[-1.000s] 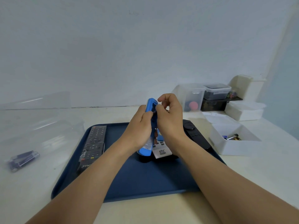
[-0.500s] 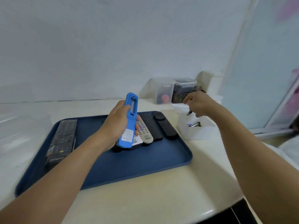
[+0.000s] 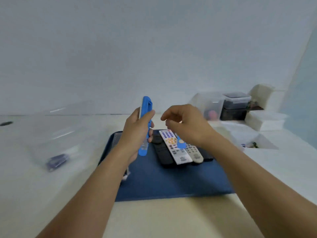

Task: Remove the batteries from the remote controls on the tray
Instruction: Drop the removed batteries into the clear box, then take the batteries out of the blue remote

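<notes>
Blue remote (image 3: pixel 145 117) upright, long axis near vertical, gripped by left hand (image 3: pixel 137 134) above tray (image 3: pixel 171 182); right hand (image 3: pixel 185 124) just beside, to its right, fingers (image 3: pixel 167 115) loosely curled, look empty; nearer for next battery pull

Bright blue remote (image 3: pixel 145 121) in my left hand (image 3: pixel 137 134), dark navy tray (image 3: pixel 171 182), white remote (image 3: pixel 175 146) with purple and orange buttons, pale grey remote (image 3: pixel 194 152), black remotes (image 3: pixel 161 152), white table (image 3: pixel 154 219), pink ball (image 3: pixel 212 114) in clear box (image 3: pixel 211 104).
</notes>
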Available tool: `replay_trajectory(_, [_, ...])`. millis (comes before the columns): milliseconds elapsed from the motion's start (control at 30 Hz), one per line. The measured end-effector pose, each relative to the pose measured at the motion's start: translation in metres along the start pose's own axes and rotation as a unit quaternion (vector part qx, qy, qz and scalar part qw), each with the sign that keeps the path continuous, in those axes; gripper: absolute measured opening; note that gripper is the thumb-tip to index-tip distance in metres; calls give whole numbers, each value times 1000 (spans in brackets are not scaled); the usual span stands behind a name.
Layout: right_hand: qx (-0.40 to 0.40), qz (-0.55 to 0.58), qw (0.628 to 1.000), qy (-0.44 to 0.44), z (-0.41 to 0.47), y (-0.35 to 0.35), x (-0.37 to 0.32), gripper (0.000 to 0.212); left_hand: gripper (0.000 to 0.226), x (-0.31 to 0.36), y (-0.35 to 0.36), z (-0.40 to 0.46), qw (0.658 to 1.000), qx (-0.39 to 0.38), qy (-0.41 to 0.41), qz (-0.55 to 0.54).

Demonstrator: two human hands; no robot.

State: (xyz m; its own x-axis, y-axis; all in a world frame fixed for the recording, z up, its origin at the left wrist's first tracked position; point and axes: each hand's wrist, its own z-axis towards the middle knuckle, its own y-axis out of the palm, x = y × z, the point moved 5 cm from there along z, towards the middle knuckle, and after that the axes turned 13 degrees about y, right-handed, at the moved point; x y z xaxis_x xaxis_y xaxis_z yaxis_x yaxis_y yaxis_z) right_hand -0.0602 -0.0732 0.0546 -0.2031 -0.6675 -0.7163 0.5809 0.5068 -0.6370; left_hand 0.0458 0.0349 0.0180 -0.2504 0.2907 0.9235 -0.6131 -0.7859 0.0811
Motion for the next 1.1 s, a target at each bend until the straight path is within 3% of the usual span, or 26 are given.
replay_trajectory(167, [-110,-4,991,-80,14,86,-69,36,14,30,-111,4,991,107,-8,85])
replay_trajectory(267, [-169,-79,970,-153,14,148,-111,52,14,37,-182,-8,979,192,-41,56])
replay_trajectory(367, [-180,-124,962,-162,26,200,-131,59,17,42,-233,-21,974,219,-57,6])
replay_trajectory(533, [-204,-188,949,-150,49,231,-130,36,21,42,-276,-29,977,205,-51,23])
replay_trajectory(733, [-229,-103,961,-114,60,234,-126,18,30,32,-301,-29,973,225,-14,53])
replay_trajectory(800, [-261,-102,955,-102,62,232,-127,17,37,29,-305,-27,960,240,5,147])
replay_trajectory(900, [-314,-101,941,-81,61,230,-126,19,66,22,-306,-28,938,222,8,265])
replay_trajectory(1100, [-385,-154,909,-46,62,232,-136,30,76,23,-302,-35,944,127,46,300])
